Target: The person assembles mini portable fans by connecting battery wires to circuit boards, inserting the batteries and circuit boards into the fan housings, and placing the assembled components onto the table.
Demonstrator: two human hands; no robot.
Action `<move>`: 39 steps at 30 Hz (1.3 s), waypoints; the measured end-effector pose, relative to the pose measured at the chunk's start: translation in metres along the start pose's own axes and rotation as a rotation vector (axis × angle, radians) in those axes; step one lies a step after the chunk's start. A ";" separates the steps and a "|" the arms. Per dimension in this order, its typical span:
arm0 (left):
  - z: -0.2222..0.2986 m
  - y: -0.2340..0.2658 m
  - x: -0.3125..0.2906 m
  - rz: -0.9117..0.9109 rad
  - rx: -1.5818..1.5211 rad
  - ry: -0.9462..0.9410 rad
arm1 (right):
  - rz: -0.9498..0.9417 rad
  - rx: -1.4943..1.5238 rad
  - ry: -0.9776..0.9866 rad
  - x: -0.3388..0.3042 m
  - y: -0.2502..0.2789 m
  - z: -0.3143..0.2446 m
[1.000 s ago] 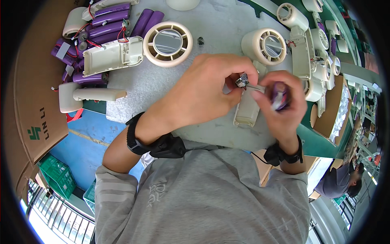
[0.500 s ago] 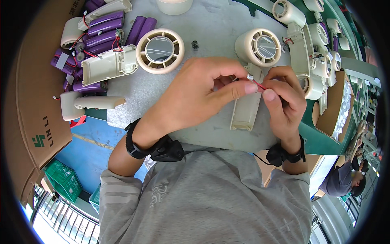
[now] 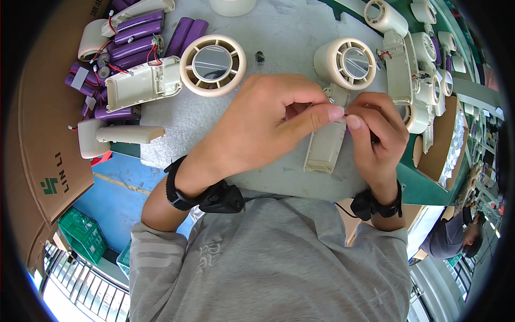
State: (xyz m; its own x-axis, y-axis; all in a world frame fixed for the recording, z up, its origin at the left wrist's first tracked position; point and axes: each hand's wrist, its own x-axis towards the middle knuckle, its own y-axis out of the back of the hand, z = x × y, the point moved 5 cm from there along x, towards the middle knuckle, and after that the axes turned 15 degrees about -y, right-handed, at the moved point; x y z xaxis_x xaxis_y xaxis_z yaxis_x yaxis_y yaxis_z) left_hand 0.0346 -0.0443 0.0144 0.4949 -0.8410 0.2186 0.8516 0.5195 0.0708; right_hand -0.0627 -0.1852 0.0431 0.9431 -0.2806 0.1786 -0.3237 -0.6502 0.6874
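My left hand (image 3: 281, 115) is closed in a pinch above the handle of a cream handheld fan. A small white connector (image 3: 331, 100) peeks out by its fingertips. Fingertip to fingertip with it, my right hand (image 3: 380, 131) is also pinched, on the thin red wire; the fingers hide nearly all of that wire. Beneath both hands lies the opened fan handle (image 3: 323, 147), a hollow cream shell. Its round fan head (image 3: 345, 63), with a mirrored disc in the middle, rests just beyond the fingers. A second fan (image 3: 212, 65) with an open handle shell (image 3: 144, 84) lies to the left.
Purple battery packs (image 3: 140, 35) with red and black wires are piled at the far left beside a cardboard box (image 3: 51, 118). More cream fans (image 3: 399, 64) line the right side, near an open carton (image 3: 442, 145). A person (image 3: 453, 236) is at the far right.
My fingertips have drawn closer together, and the red wire that showed between them is now mostly covered. My right hand has shifted slightly; the fans stay put on the table.
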 end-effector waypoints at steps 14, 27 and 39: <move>-0.004 0.000 0.002 0.138 0.030 -0.061 | -0.013 -0.046 -0.073 -0.006 -0.006 -0.006; -0.006 -0.001 -0.001 0.039 -0.105 0.119 | -0.053 0.120 -0.154 -0.004 -0.003 0.002; -0.001 0.001 -0.001 0.038 -0.242 0.077 | -0.190 0.183 -0.251 -0.002 -0.005 0.006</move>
State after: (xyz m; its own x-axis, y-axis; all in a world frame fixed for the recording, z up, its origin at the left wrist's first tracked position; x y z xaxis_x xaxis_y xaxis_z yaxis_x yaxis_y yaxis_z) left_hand 0.0351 -0.0433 0.0131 0.5314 -0.8352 0.1415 0.8440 0.5076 -0.1732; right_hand -0.0634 -0.1850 0.0350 0.9469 -0.2923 -0.1340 -0.1742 -0.8166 0.5503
